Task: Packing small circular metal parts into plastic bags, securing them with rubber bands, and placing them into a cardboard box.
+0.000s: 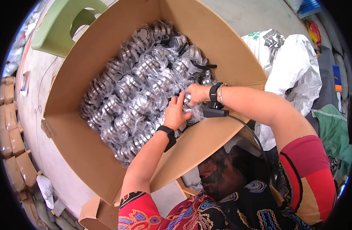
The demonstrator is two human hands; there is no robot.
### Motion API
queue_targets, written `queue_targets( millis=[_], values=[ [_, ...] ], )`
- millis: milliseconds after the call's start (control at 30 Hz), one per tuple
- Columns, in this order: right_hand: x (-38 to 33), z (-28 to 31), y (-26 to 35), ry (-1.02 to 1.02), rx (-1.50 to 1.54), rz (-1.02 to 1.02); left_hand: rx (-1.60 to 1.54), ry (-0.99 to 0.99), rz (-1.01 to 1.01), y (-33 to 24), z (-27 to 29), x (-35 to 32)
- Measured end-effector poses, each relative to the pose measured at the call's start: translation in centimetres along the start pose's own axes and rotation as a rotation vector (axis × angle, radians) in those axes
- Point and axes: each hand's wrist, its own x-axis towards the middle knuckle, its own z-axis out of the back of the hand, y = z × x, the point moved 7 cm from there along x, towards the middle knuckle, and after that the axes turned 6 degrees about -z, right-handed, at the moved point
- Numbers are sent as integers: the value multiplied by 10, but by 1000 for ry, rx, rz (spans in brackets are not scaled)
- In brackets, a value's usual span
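A large cardboard box [74, 76] holds many packs of shiny round metal pieces [141, 101], wrapped in clear plastic and laid in rows. Both my hands reach into its near right corner. There my right hand [198, 94] is closed on one wrapped pack [187, 99], its fingertips partly hidden. My left hand [176, 114] sits against the same pack from the left, fingers stretched along it and thumb on its near side. Black bands circle both wrists, and my right wrist also bears a metal bracelet [220, 94].
A black cable [252, 132] runs from a small black device [215, 112] at my right wrist. White sacks [294, 69] stand right of the box, a green plastic stool [57, 28] at the far left. Stacked cartons [15, 142] line the left side.
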Motion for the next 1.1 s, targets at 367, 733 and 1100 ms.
queue_targets(
  millis=[367, 733, 1100],
  values=[
    [23, -27, -22, -20, 151, 25, 379, 91, -132, 1, -7, -9],
    [27, -43, -26, 14, 154, 21, 466, 132, -190, 2, -7, -13],
    [11, -27, -16, -163, -224, -73, 390, 128, -308, -31, 28, -34]
  ],
)
